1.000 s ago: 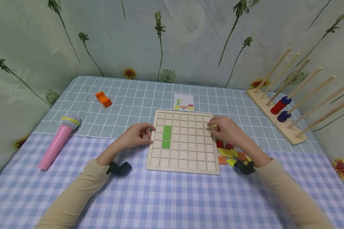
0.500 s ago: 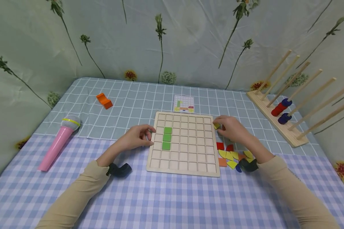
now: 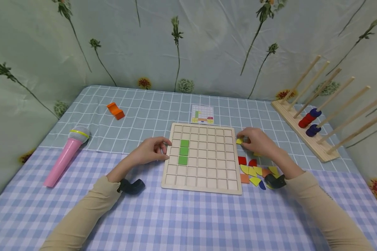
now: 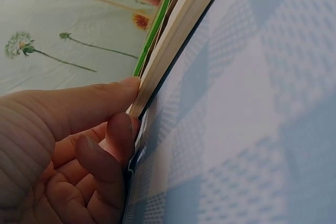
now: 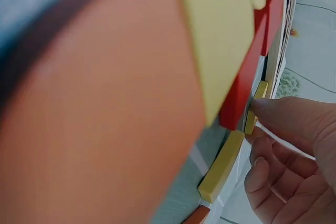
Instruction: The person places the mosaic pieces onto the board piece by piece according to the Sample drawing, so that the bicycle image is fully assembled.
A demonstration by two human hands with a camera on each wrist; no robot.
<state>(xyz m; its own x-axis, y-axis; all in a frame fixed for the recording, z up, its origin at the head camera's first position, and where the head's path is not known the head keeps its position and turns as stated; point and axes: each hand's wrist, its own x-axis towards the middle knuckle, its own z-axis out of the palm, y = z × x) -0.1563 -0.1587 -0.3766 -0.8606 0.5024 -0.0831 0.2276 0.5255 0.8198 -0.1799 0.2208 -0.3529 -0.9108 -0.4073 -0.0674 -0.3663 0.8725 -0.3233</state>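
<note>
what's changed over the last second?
Right hand moved rightward, from over the board's right edge to beside it. It now holds a yellow piece; unclear whether it already did a second ago. Unchanged: left hand at the left edge, three green squares in place.

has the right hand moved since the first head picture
Yes: the right hand has moved rightward, from over the board's right edge to just beside it.

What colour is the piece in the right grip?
The piece in the right grip is yellow; it shows best in the right wrist view.
</note>
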